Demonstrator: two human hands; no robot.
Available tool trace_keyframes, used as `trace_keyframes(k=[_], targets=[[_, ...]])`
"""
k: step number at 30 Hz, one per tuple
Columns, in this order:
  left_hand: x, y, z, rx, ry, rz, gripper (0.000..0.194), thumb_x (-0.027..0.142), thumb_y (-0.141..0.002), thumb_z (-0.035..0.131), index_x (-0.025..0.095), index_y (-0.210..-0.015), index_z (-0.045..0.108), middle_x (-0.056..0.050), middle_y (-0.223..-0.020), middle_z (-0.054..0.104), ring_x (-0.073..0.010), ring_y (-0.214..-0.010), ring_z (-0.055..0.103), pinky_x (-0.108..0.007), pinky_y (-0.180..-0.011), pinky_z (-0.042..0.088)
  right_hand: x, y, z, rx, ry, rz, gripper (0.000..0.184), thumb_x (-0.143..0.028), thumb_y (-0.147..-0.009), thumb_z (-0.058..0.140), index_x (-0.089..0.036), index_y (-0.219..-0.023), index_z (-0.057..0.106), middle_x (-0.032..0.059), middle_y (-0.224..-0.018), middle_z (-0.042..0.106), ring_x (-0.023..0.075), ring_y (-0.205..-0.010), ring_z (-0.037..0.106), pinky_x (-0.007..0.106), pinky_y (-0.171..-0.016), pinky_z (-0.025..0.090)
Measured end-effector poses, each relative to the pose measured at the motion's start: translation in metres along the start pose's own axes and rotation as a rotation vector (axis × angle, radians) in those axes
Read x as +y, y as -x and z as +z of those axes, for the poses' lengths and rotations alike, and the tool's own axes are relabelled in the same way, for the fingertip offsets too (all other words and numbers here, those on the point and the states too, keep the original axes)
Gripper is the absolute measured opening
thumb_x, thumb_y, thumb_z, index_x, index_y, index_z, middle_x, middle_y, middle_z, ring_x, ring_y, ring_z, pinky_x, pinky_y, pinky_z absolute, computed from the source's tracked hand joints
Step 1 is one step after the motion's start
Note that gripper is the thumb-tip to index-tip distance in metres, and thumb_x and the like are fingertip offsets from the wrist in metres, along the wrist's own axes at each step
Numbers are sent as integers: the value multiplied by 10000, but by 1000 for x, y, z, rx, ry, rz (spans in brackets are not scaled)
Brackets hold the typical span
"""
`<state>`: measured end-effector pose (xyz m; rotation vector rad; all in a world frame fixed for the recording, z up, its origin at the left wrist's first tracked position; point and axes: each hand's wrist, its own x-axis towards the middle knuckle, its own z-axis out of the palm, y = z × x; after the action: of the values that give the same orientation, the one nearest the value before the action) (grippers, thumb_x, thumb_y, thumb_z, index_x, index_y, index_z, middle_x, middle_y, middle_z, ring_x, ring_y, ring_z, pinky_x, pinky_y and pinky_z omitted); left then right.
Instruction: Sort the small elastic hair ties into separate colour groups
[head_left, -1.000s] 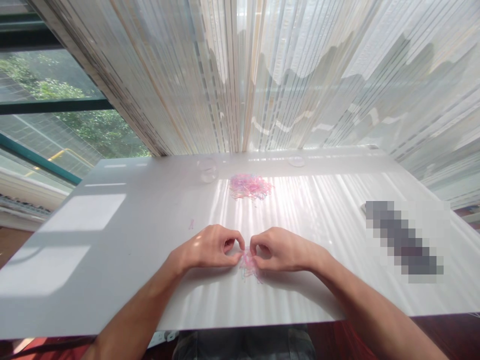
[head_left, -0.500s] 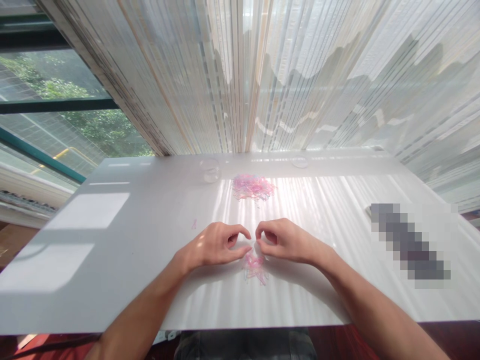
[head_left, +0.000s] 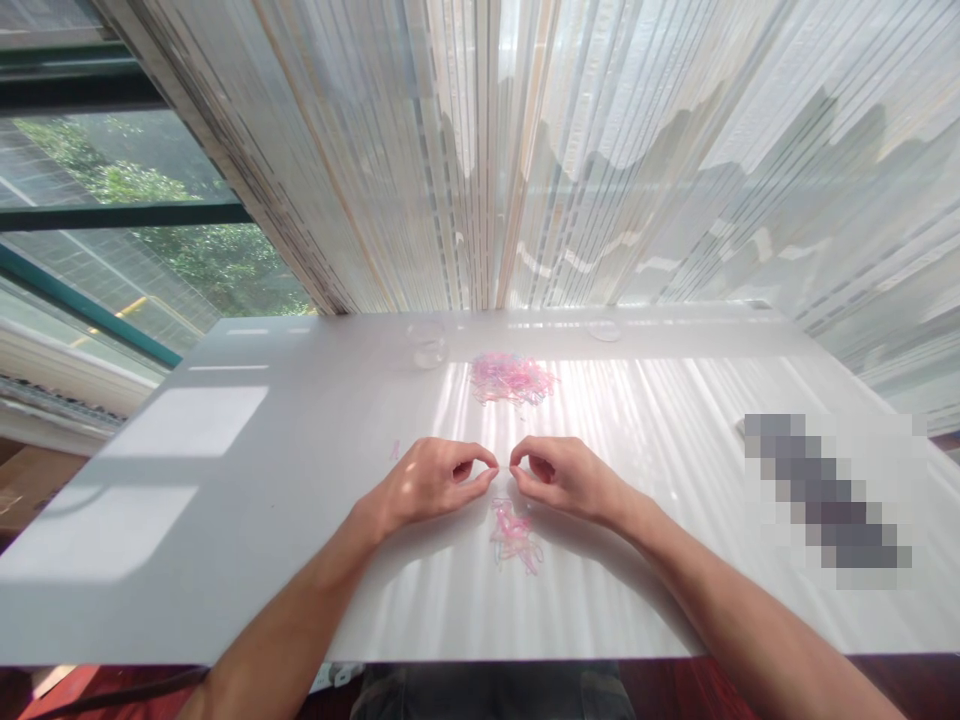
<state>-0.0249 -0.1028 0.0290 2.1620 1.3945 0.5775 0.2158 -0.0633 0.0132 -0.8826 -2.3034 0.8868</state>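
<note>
My left hand point(head_left: 442, 482) and my right hand point(head_left: 562, 478) face each other above the white table point(head_left: 247, 560), each with thumb and index fingertip pinched together. A tiny pale strand, apparently a small rubber band point(head_left: 504, 468), spans the narrow gap between the two pinches; most of it is hidden by the fingertips. Just below the hands lies a small heap of pink and pastel rubber bands point(head_left: 516, 540), some looking linked together. Farther back is a larger pile of similar bands point(head_left: 511, 378).
Behind the left hand stands a clear round container point(head_left: 429, 348); a clear round lid point(head_left: 603, 331) lies near the back edge. One pink band point(head_left: 395, 450) rests left of my hand. A pixelated dark object point(head_left: 825, 495) is at the right. Striped curtains point(head_left: 495, 150) hang behind.
Both hands' thumbs and index fingers have closed from loose curls into pinches, with the fingertips meeting at a thin strand. The view has shifted slightly.
</note>
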Motion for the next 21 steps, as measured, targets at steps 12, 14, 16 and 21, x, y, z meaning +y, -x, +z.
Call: trace_keyframes(k=[12, 14, 16, 21], targets=[[-7, 0, -4, 55, 14, 16, 225, 339, -929, 632, 215, -941, 819, 74, -571, 371, -94, -531, 328, -235, -559, 309, -1, -1, 7, -9, 2, 13, 115, -224, -907, 599, -190, -925, 708, -75, -589, 483, 90, -527, 413, 227, -556, 341], [-9, 1, -13, 56, 14, -9, 227, 342, -922, 629, 211, -934, 814, 73, -571, 364, -96, -531, 330, -235, -556, 308, -1, -1, 7, -16, -1, 15, 142, -237, -927, 594, -190, -971, 720, -68, -601, 502, 96, -539, 429, 231, -567, 355], [-14, 4, -27, 74, 7, -65, 242, 381, -919, 639, 210, -924, 811, 71, -575, 350, -100, -535, 332, -235, -552, 310, 1, -1, 7, -17, -6, 19, 159, -241, -940, 589, -190, -1002, 726, -60, -616, 520, 100, -550, 443, 235, -577, 367], [-36, 14, -59, 227, -92, -279, 327, 502, -908, 640, 221, -910, 807, 64, -580, 332, -113, -534, 313, -240, -523, 296, 4, -2, 7, -13, 6, 17, 155, -212, -951, 573, -191, -984, 722, -41, -654, 549, 107, -578, 471, 241, -595, 383]])
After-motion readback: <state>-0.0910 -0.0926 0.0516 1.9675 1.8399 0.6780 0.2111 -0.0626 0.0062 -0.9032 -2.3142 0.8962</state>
